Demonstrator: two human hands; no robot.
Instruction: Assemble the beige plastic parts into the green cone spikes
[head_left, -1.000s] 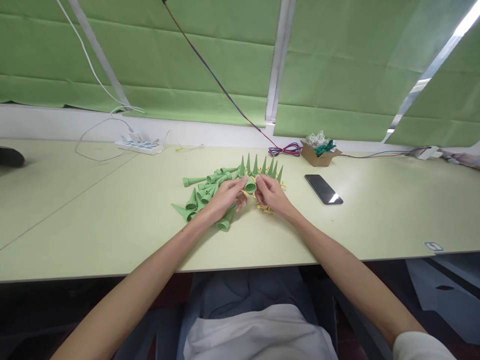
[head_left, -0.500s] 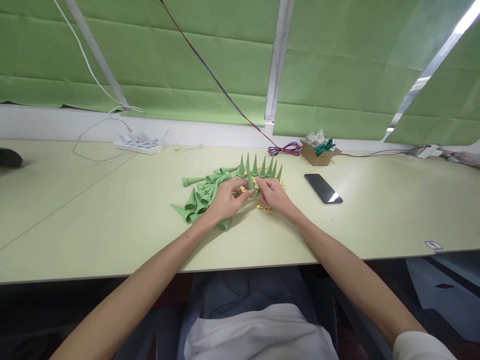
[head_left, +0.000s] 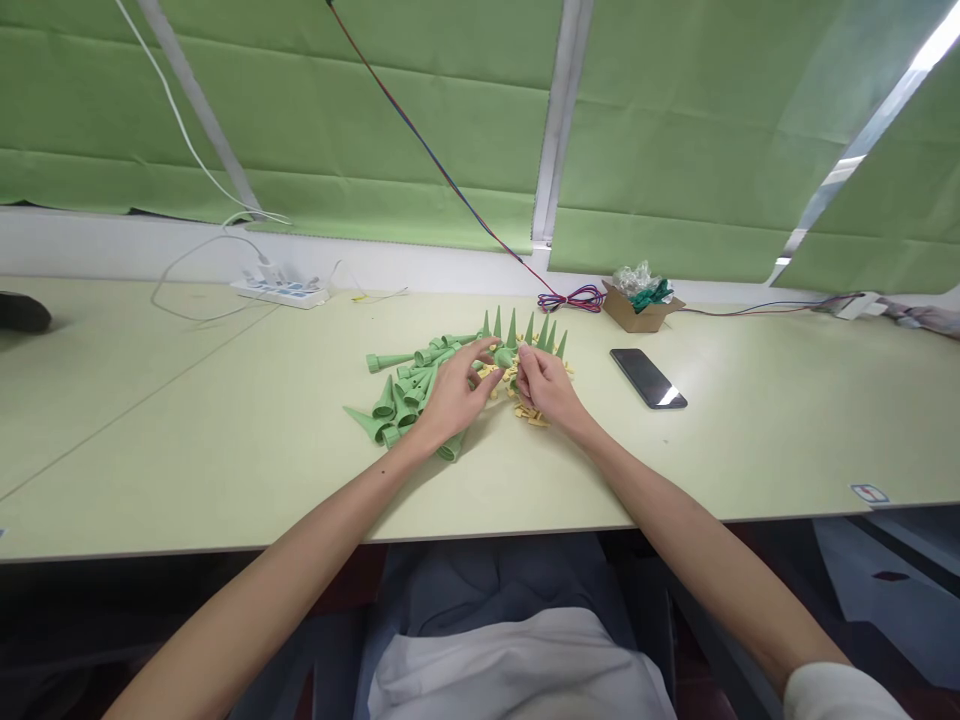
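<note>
Green cone between two bare hands, left fingers wide, right fingers drawn in

From where I stand, the cone (head_left: pixel 505 357) is between the fingertips of the two hands, above the table (head_left: pixel 720 440). The left hand (head_left: pixel 456 396) has its thumb and index finger spread wide, with the cone near their tips; I can't tell whether they touch it. The right hand (head_left: pixel 552 388) has its fingers curled in narrow against the thumb, just beside the cone. Whatever is in that pinch is too small and hidden for me to make out.

Just beyond both sets of fingertips, a row of upright cones (head_left: pixel 545 333) stands with points up. Yellow bits (head_left: pixel 531 414) lie scattered under and around the right fingers, some reaching toward the left thumb. A loose pile of cones (head_left: pixel 405 395) lies on the outer side of the left fingers, partly hidden by that hand. Well out past the right fingers lies a black phone (head_left: pixel 648 378), and farther from the body than those fingers sits a small open box (head_left: pixel 639 312).
</note>
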